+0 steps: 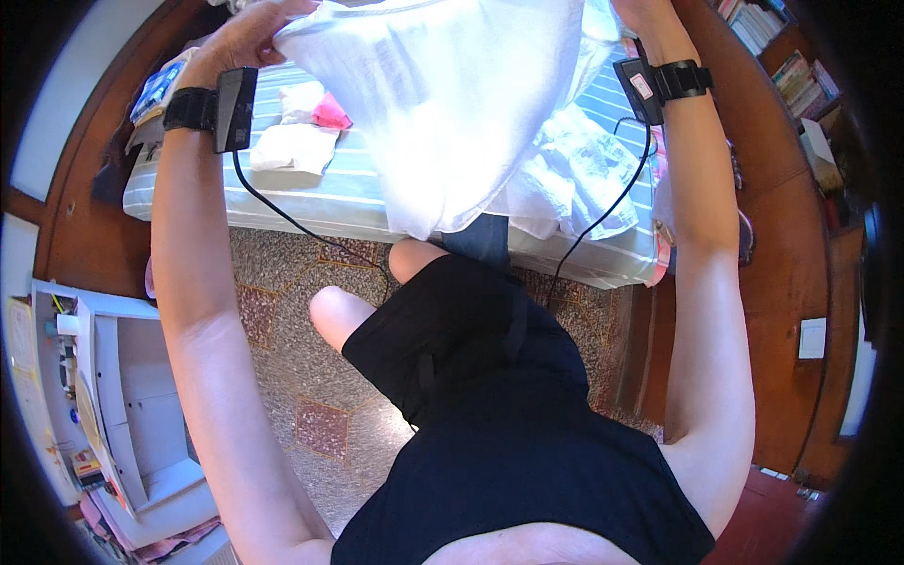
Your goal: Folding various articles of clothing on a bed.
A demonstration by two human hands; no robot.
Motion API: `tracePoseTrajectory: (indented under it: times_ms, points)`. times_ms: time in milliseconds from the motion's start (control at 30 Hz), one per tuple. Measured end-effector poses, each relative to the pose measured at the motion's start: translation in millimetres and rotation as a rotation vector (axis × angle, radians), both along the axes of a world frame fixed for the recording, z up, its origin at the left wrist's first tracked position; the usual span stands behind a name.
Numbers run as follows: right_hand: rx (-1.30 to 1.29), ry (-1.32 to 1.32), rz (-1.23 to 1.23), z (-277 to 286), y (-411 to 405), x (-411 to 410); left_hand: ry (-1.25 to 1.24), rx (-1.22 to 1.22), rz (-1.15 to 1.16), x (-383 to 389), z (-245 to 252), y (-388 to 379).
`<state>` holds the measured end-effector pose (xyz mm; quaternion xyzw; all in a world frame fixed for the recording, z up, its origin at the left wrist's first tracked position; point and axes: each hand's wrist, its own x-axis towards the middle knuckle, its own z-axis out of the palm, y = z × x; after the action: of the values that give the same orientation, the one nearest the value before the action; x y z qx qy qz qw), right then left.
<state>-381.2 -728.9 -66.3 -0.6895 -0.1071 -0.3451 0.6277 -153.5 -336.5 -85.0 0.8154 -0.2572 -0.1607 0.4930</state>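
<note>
A thin white cloth or garment (pixel 452 106) hangs spread between my two raised hands, its lower edge drooping at the front of the bed. At its upper left corner, my left hand (pixel 247 35) grips the fabric. My right hand (pixel 639 14) is at the upper right beside the cloth, cut off by the picture's edge, so its fingers are hidden. Behind the cloth lies a striped bedsheet (pixel 353 205). On it, to the left, are a folded white cloth (pixel 293 150) and a pink cloth (pixel 330 111). A crumpled white patterned cloth (pixel 593 169) lies to the right.
Black cables run from devices strapped to both wrists. A white shelf unit (pixel 106 311) stands at the left over a speckled floor (pixel 282 381). Books (pixel 798 78) fill shelves at the upper right, above a wooden panel with a white switch (pixel 812 338). Folded clothes (pixel 159 88) lie at the bed's left end.
</note>
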Motion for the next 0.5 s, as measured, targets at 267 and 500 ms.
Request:
tracePoseTrajectory:
  times_ms: [267, 500]
  points:
    - [0.036, 0.047, 0.192, -2, 20, 8, 0.089, -0.221, -0.115, -3, -25, 40]
    - [0.069, -0.142, 0.309, -1, 18, 18, -0.031, -0.947, -0.038, -58, 22, 3]
